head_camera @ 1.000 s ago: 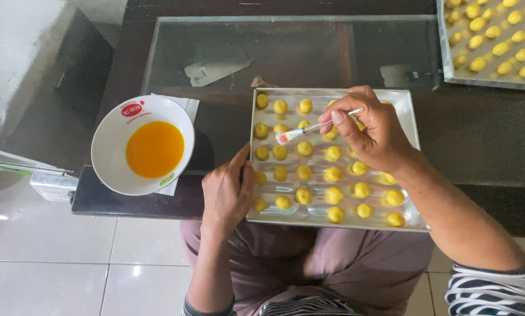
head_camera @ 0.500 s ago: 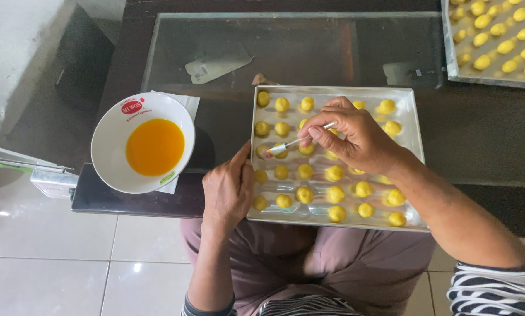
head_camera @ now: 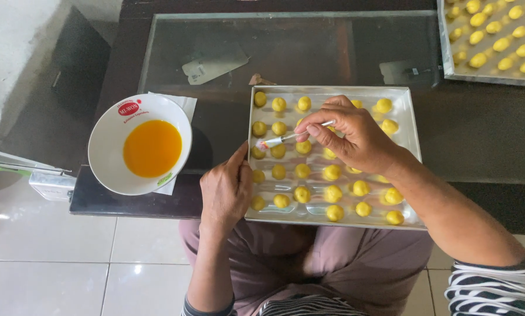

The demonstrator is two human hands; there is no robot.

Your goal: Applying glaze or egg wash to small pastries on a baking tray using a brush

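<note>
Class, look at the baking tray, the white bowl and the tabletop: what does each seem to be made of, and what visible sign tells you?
Baking tray: likely thin metal, silvery with dull reflections. White bowl: glossy ceramic or melamine; cannot tell which. Tabletop: clear glass pane over a dark frame, things visible beneath it.

Small brush (head_camera: 286, 139) lies nearly level, bristles left over yellow dough balls (head_camera: 302, 171) in rows on the near metal tray (head_camera: 411, 146).

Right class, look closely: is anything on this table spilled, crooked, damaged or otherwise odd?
Nothing is spilled or broken. The only oddity: the baking tray juts past the table's near edge over the person's lap, steadied by the left hand. The white bowl of yellow liquid also slightly overhangs that edge. The right hand holds a small brush.
</note>
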